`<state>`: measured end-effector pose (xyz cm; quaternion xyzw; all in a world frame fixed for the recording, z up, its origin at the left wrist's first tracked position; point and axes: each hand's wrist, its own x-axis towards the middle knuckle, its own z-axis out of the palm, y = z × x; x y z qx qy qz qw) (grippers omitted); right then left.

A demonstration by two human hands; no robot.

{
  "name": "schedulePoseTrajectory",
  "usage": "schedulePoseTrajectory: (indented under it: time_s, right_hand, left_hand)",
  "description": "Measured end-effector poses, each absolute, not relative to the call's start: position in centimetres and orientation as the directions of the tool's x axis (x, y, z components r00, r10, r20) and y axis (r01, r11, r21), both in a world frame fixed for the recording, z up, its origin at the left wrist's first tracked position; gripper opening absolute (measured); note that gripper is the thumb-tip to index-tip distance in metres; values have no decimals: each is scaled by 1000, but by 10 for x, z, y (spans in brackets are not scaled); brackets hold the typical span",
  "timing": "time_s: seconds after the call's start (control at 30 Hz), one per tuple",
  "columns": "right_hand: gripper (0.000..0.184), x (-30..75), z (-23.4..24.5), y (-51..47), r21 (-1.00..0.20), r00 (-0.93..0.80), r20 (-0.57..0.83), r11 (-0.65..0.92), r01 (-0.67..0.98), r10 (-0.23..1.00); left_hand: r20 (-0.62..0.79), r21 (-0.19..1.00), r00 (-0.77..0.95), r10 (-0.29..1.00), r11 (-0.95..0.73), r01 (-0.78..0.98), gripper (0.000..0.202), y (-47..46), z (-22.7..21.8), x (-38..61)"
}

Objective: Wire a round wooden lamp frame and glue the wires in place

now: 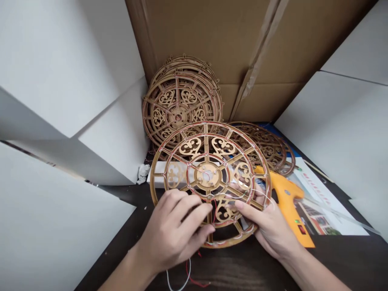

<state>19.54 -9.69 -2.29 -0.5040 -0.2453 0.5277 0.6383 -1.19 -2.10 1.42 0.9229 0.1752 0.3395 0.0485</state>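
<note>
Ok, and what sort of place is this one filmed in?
Probably a small workshop or hand-assembly bench: a stack of matching openwork discs stands at the back, a similar wired disc is in the right hand, and what looks like a yellow glue gun lies nearby.

The red-lined gold wheel (200,174) bears curling scroll patterns; the glue gun (287,198) is yellow-orange.

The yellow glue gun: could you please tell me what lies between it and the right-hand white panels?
Between the yellow glue gun and the white panels, the head view shows a printed sheet, a translucent strip across it and a pale stick.
</note>
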Motion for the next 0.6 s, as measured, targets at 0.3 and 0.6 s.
schedulePoseTrajectory:
  time_s: [0.3,0.6]
  right_hand:
    - [72,201,-24,-100,-884,322,-229,-57,-463,919]
    - [68,202,-23,-99,-880,313,-252,-82,-469,916]
  left_hand:
    - [548,156,753,365,-929,337,24,-16,11,-11]
    - [562,174,730,389,-918,356,25,-15,12,-11]
